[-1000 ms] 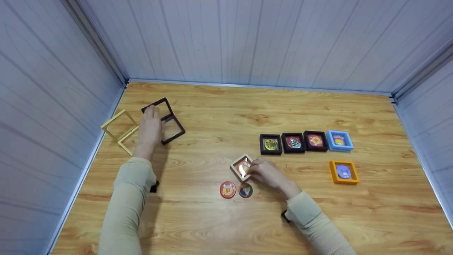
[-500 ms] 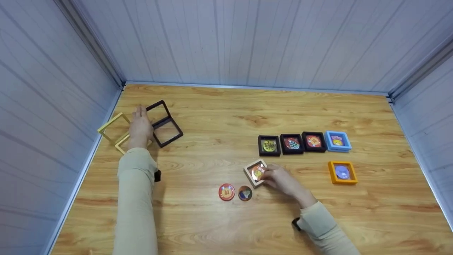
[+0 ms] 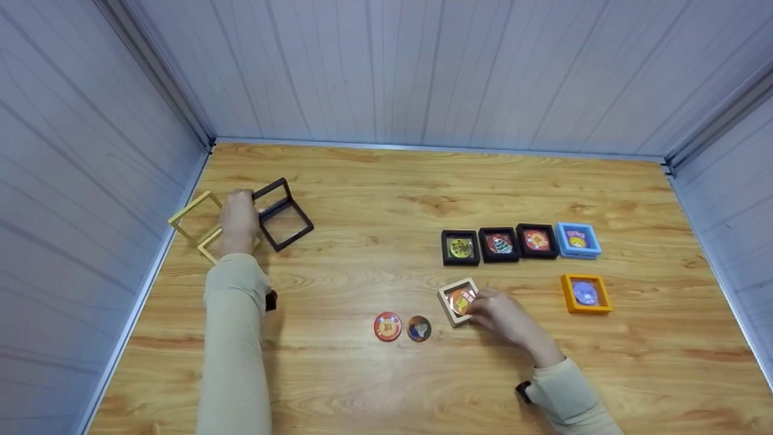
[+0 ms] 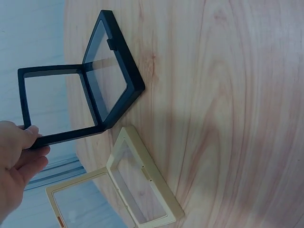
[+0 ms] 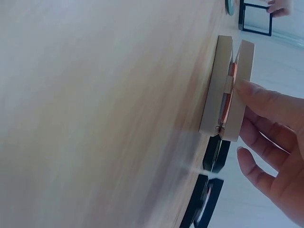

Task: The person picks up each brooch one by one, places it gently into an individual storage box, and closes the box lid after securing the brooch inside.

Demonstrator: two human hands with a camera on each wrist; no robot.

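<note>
My left hand [image 3: 238, 220] pinches a corner of the raised half of a black hinged display frame [image 4: 124, 59], whose other half lies on the table. Its two clear-film halves stand apart at an angle. Close beside it, a yellow display frame [image 3: 189, 207] is spread open, partly hidden by this hand in the head view. My right hand [image 3: 504, 317] holds a beige display frame [image 3: 445, 306] by its edge, thumb on the upper half. An orange disc [image 3: 461, 300] sits inside between the films; in the right wrist view a narrow gap [image 5: 227, 97] shows between the halves.
A red round badge [image 3: 387, 327] and a dark multicoloured one [image 3: 419, 328] lie front centre. Behind my right hand is a row of three black frames [image 3: 460, 261] and a light blue frame [image 3: 595, 252]. An orange frame [image 3: 606, 299] lies farther right. Panel walls [image 3: 386, 72] enclose the table.
My right hand has moved the beige frame rightward, away from the round badges. My left hand has shifted left, and the raised half of the black frame has tilted further toward its other half.
</note>
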